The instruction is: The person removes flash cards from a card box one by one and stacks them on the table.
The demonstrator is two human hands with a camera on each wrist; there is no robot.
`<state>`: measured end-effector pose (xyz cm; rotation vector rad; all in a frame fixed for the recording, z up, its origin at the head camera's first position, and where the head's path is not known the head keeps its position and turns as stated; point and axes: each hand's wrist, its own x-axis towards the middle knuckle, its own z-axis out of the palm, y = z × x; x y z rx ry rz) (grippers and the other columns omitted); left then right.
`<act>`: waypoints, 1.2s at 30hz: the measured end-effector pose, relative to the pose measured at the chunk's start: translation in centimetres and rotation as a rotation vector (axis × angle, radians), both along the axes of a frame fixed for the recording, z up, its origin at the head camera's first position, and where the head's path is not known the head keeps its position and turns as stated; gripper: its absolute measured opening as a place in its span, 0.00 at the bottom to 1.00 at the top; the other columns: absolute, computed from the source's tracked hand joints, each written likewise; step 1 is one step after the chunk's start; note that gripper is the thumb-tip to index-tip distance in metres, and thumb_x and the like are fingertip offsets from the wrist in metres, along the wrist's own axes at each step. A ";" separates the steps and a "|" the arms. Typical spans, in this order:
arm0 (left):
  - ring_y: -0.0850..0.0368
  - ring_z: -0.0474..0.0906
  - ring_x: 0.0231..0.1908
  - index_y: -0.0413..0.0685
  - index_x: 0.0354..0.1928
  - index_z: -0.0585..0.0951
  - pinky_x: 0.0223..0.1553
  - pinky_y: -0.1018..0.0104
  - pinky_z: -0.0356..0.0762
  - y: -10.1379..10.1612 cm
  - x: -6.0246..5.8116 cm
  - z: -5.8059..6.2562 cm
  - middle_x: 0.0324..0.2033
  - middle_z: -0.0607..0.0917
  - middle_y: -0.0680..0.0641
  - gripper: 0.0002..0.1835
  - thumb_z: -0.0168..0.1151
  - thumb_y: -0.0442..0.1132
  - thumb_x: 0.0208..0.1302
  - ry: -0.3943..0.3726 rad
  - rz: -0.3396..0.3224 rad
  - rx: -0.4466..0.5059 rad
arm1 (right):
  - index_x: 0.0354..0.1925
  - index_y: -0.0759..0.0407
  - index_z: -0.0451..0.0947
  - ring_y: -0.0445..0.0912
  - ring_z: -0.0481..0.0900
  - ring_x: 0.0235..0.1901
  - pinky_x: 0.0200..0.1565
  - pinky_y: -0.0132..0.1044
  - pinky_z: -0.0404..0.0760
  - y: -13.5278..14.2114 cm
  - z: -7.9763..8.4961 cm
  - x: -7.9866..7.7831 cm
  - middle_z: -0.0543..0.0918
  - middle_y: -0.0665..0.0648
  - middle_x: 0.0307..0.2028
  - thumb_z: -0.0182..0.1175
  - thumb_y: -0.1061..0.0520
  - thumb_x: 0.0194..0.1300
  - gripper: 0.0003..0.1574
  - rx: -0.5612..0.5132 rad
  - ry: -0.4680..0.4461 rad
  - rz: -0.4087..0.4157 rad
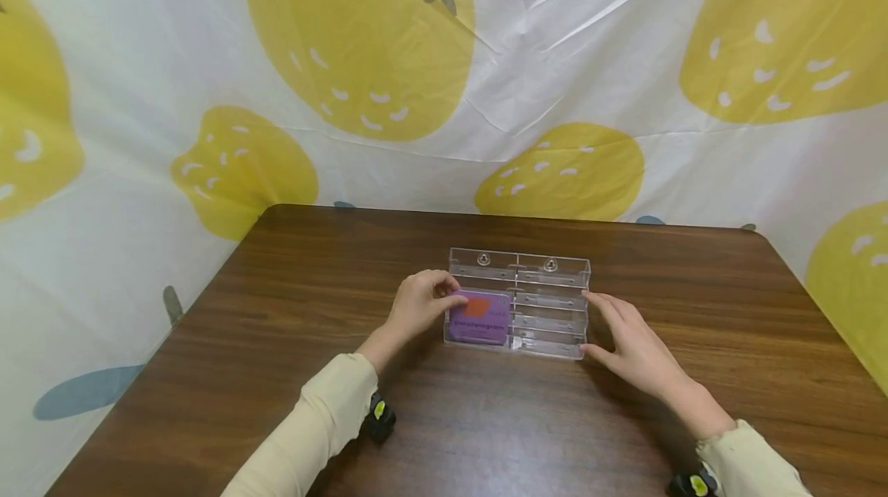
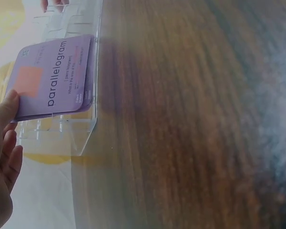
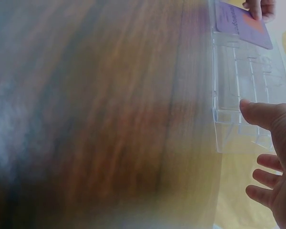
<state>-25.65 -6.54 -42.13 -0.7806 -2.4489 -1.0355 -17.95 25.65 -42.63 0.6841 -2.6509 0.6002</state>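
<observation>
A clear plastic card rack (image 1: 551,316) with two columns of stepped pockets stands on the table. Purple cards (image 1: 480,324) printed "parallelogram" with an orange shape sit in its left column; the left wrist view shows a second card edge behind the front one. My left hand (image 1: 421,303) pinches the top left corner of the cards, thumb (image 2: 10,102) on the printed face and fingers behind. At the rack's right end, my right hand (image 1: 634,343) touches its side with thumb and fingertips, the fingers fairly straight. The right column holds no cards.
The brown wood-grain table (image 1: 333,273) extends around the rack on all sides. Behind it hangs a white cloth (image 1: 388,173) printed with large yellow fruit. Each wrist wears a black device (image 1: 378,416) below the cream sleeve.
</observation>
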 end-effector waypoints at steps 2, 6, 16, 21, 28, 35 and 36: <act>0.63 0.72 0.22 0.46 0.25 0.81 0.24 0.75 0.71 0.0 -0.1 0.0 0.20 0.80 0.52 0.09 0.71 0.41 0.45 -0.024 0.001 0.023 | 0.63 0.64 0.59 0.61 0.63 0.55 0.52 0.55 0.63 0.0 0.0 0.0 0.68 0.65 0.56 0.71 0.57 0.46 0.49 -0.002 -0.002 -0.001; 0.65 0.71 0.20 0.45 0.24 0.80 0.23 0.75 0.71 -0.1 -0.2 0.2 0.20 0.81 0.52 0.08 0.70 0.41 0.47 -0.085 -0.002 0.068 | 0.63 0.64 0.59 0.61 0.63 0.55 0.52 0.56 0.63 0.0 0.0 0.1 0.68 0.65 0.56 0.71 0.57 0.46 0.49 -0.002 -0.006 -0.002; 0.65 0.70 0.22 0.47 0.22 0.79 0.25 0.74 0.69 -0.2 -0.3 0.8 0.20 0.78 0.54 0.09 0.68 0.43 0.50 -0.157 0.006 -0.009 | 0.63 0.63 0.58 0.60 0.63 0.55 0.52 0.56 0.64 0.1 -0.1 0.1 0.68 0.65 0.56 0.71 0.57 0.46 0.49 0.000 -0.006 -0.004; 0.64 0.69 0.23 0.48 0.23 0.79 0.25 0.73 0.68 -0.3 -0.2 1.1 0.20 0.77 0.55 0.09 0.66 0.44 0.52 -0.178 0.007 -0.050 | 0.63 0.63 0.58 0.60 0.63 0.55 0.52 0.55 0.64 0.0 -0.1 0.1 0.68 0.65 0.56 0.70 0.57 0.46 0.49 -0.003 -0.006 -0.004; 0.63 0.69 0.25 0.51 0.22 0.78 0.27 0.71 0.67 -0.4 -0.2 1.4 0.20 0.76 0.56 0.10 0.64 0.46 0.53 -0.134 0.006 -0.119 | 0.63 0.64 0.59 0.60 0.63 0.55 0.52 0.55 0.64 0.0 -0.1 0.1 0.68 0.65 0.55 0.70 0.57 0.46 0.49 -0.003 -0.006 0.000; 0.64 0.69 0.23 0.48 0.23 0.82 0.25 0.72 0.68 -0.3 -0.2 0.6 0.20 0.79 0.55 0.07 0.67 0.43 0.51 -0.039 0.038 -0.027 | 0.62 0.64 0.59 0.60 0.63 0.55 0.52 0.55 0.64 0.0 -0.2 0.0 0.68 0.65 0.56 0.71 0.57 0.46 0.49 -0.007 -0.004 0.002; 0.65 0.69 0.22 0.48 0.23 0.82 0.24 0.73 0.68 -0.3 -0.2 0.4 0.20 0.80 0.54 0.07 0.67 0.43 0.51 -0.034 0.043 -0.002 | 0.62 0.64 0.59 0.60 0.63 0.55 0.52 0.55 0.64 0.0 -0.2 0.0 0.68 0.65 0.56 0.71 0.57 0.46 0.48 -0.006 -0.004 0.002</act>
